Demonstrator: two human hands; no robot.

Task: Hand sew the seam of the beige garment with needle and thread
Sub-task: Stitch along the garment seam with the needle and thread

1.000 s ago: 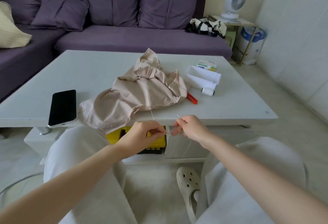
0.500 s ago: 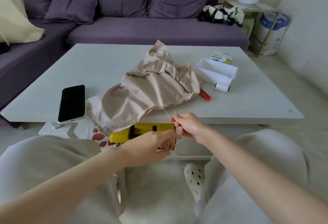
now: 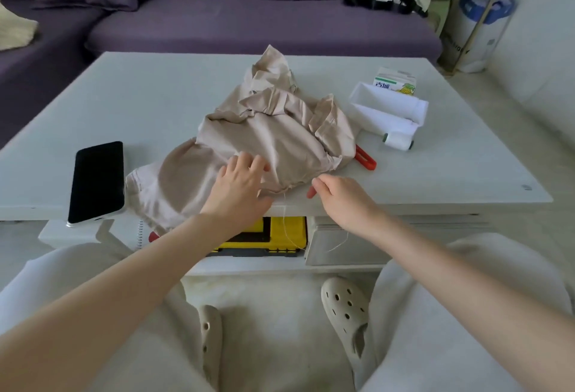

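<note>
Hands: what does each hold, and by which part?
The right hand appears to pinch the thread at its upper end, between thumb and forefinger. The left hand lies flat on the beige garment, holding nothing.

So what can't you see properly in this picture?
Needle: head view, too small to see at the pinched fingertips of the right hand.
Red tool: head view, partly under the beige garment.
Yellow box: head view, cut by the table and left forearm.

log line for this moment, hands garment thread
phase: setup | left hand: flat on beige garment | right hand: pinching thread at table edge | needle: not discernible
</note>
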